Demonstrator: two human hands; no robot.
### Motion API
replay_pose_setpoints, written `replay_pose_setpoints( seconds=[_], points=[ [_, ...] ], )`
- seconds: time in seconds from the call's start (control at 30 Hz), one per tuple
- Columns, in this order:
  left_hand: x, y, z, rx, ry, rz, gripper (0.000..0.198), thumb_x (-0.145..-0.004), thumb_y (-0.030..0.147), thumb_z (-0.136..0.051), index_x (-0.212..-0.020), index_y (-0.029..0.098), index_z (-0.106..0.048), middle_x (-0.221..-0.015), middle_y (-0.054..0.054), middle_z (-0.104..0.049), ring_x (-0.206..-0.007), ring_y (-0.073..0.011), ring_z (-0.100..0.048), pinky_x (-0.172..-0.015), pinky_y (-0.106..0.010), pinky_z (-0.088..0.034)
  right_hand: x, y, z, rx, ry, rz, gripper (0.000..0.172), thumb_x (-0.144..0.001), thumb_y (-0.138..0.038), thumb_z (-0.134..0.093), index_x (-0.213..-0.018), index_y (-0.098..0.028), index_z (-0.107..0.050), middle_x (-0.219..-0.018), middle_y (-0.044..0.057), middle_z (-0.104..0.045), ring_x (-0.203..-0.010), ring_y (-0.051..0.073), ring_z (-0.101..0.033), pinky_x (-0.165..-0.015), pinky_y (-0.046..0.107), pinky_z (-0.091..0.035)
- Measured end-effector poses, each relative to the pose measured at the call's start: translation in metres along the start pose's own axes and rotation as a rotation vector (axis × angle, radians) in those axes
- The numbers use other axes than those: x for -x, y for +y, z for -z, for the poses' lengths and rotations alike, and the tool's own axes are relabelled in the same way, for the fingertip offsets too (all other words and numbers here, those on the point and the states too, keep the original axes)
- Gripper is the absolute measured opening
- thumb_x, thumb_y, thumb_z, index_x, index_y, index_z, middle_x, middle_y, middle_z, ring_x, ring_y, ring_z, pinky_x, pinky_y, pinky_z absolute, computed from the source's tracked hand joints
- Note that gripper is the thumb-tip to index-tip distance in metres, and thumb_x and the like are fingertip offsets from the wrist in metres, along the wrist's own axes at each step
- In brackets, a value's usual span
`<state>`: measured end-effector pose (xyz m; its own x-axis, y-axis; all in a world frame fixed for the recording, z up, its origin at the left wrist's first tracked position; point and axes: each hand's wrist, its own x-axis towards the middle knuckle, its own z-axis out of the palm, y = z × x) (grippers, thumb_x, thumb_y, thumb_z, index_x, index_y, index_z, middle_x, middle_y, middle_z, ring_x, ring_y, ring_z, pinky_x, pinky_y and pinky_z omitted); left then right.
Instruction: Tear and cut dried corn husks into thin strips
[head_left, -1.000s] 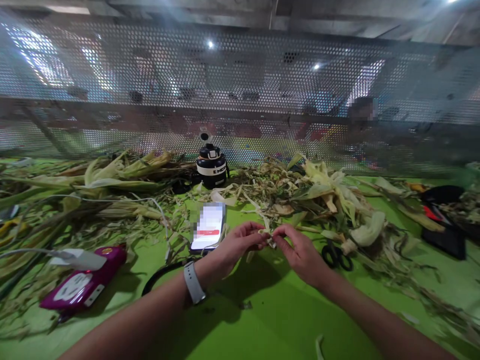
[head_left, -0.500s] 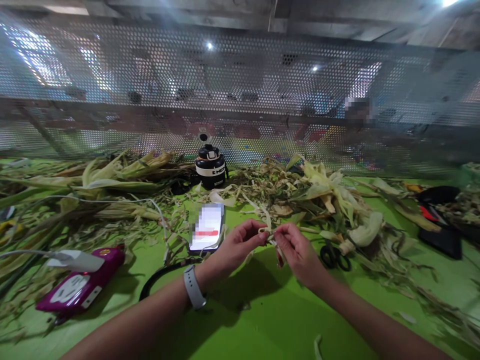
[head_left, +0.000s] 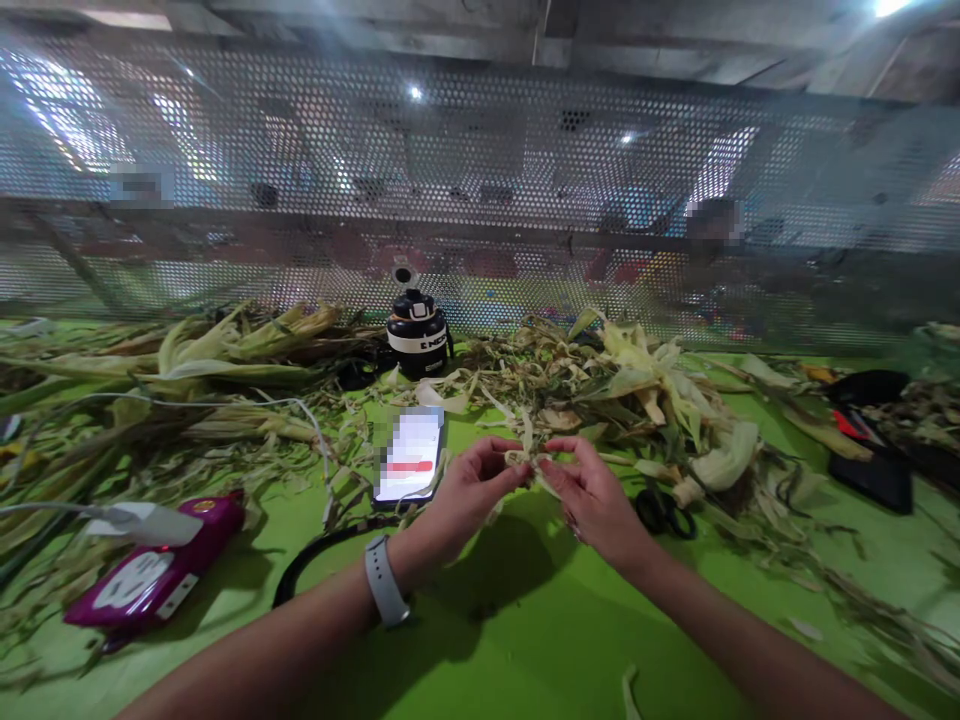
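Observation:
My left hand (head_left: 469,495) and my right hand (head_left: 592,495) meet above the green table (head_left: 525,640), both pinched on a small strip of dried corn husk (head_left: 531,462) held between their fingertips. A pale watch is on my left wrist. A phone (head_left: 410,455) with a lit screen lies just left of my left hand. Black scissors (head_left: 660,510) lie on the table right of my right hand.
Piles of corn husks (head_left: 645,390) and stalks (head_left: 225,350) cover the back of the table. A black bottle (head_left: 417,335) stands at the back centre, a magenta device (head_left: 150,570) with a white cable at left, a dark pouch (head_left: 874,455) at right. A perforated metal screen (head_left: 480,190) rises behind.
Both hands have shifted slightly up and away while working the husk strip between the fingertips. The loose end that hung below my right hand half a second ago is drawn back up.

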<state>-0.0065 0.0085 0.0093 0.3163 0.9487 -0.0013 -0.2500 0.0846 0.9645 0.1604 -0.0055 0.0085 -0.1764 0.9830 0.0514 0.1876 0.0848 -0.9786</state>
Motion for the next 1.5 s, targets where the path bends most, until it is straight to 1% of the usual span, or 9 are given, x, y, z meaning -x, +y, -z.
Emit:
replay_pose_setpoints(
  seconds=[0.17,0.33,0.53,0.6,0.73,1.0,1.1,1.3,1.5],
  points=[
    [-0.006,0.000,0.007,-0.039,0.087,-0.053,0.030,-0.071,0.032,-0.073,-0.095,0.016,-0.062,-0.083,-0.001,-0.064,-0.077,-0.0130,-0.057,-0.073,-0.026,-0.043,0.000,-0.003,0.007,0.414,0.073,0.252,0.030,-0.087,-0.042,-0.057,-0.107,-0.020,-0.050,-0.066,-0.003,-0.055,-0.060,0.015,-0.056,-0.055,0.026,-0.046],
    [-0.009,-0.002,0.009,-0.204,0.095,-0.069,0.030,-0.075,0.033,-0.068,-0.099,0.016,-0.061,-0.077,-0.001,-0.062,-0.072,-0.0140,-0.055,-0.066,-0.027,-0.043,0.003,-0.003,0.008,0.901,0.065,0.662,0.018,-0.095,-0.021,-0.042,-0.095,-0.018,-0.060,-0.081,0.007,-0.060,-0.076,0.021,-0.056,-0.069,0.034,-0.047],
    [-0.005,0.008,0.004,-0.148,-0.150,0.066,0.014,-0.074,0.027,-0.066,-0.081,0.016,-0.060,-0.076,-0.001,-0.060,-0.073,-0.0138,-0.058,-0.077,-0.031,-0.047,-0.001,-0.006,0.013,1.032,0.149,0.896,0.014,-0.093,-0.015,-0.046,-0.091,-0.018,-0.059,-0.103,0.011,-0.062,-0.104,0.025,-0.054,-0.093,0.043,-0.043],
    [-0.003,0.015,0.004,-0.121,-0.253,0.120,0.012,-0.074,0.025,-0.065,-0.081,0.016,-0.060,-0.079,-0.001,-0.060,-0.074,-0.0141,-0.059,-0.077,-0.032,-0.048,-0.003,-0.005,0.014,0.980,0.157,0.888,0.013,-0.094,-0.017,-0.045,-0.092,-0.019,-0.057,-0.103,0.010,-0.063,-0.104,0.024,-0.055,-0.097,0.045,-0.040],
    [0.000,0.024,0.006,-0.159,-0.332,0.101,0.012,-0.077,0.024,-0.059,-0.086,0.016,-0.062,-0.082,-0.003,-0.060,-0.076,-0.0148,-0.058,-0.067,-0.027,-0.048,-0.002,-0.008,0.013,0.834,0.126,0.682,0.015,-0.096,-0.025,-0.042,-0.089,-0.019,-0.055,-0.081,0.007,-0.064,-0.079,0.021,-0.059,-0.076,0.037,-0.048],
    [-0.002,0.012,0.003,-0.097,-0.256,0.021,0.032,-0.072,0.034,-0.073,-0.093,0.015,-0.059,-0.077,-0.001,-0.062,-0.069,-0.0112,-0.058,-0.064,-0.024,-0.043,-0.001,-0.011,0.012,0.368,0.070,0.272,0.012,-0.092,-0.033,-0.049,-0.092,-0.020,-0.051,-0.079,0.002,-0.063,-0.071,0.016,-0.060,-0.062,0.026,-0.046],
    [-0.005,0.006,0.004,-0.026,-0.157,0.050,0.035,-0.068,0.037,-0.076,-0.086,0.015,-0.057,-0.070,0.002,-0.061,-0.064,-0.0106,-0.058,-0.060,-0.023,-0.040,-0.003,-0.009,0.012,0.161,0.117,0.177,0.027,-0.086,-0.039,-0.058,-0.102,-0.021,-0.046,-0.065,-0.004,-0.057,-0.059,0.014,-0.056,-0.055,0.024,-0.043],
    [-0.006,0.003,0.006,0.097,-0.073,0.136,0.038,-0.061,0.037,-0.082,-0.080,0.015,-0.057,-0.067,0.001,-0.064,-0.063,-0.0100,-0.059,-0.061,-0.022,-0.039,-0.005,-0.009,0.011,-0.123,0.049,0.178,0.022,-0.077,-0.032,-0.070,-0.093,-0.021,-0.059,-0.077,-0.001,-0.063,-0.072,0.014,-0.060,-0.067,0.026,-0.048],
    [-0.004,0.002,0.004,0.068,-0.104,0.145,0.037,-0.061,0.038,-0.081,-0.079,0.013,-0.061,-0.070,-0.001,-0.066,-0.065,-0.0109,-0.059,-0.063,-0.024,-0.041,-0.005,-0.006,0.013,-0.046,0.054,0.350,0.006,-0.077,-0.028,-0.071,-0.081,-0.024,-0.072,-0.088,0.002,-0.062,-0.083,0.016,-0.059,-0.072,0.028,-0.048]
  ],
)
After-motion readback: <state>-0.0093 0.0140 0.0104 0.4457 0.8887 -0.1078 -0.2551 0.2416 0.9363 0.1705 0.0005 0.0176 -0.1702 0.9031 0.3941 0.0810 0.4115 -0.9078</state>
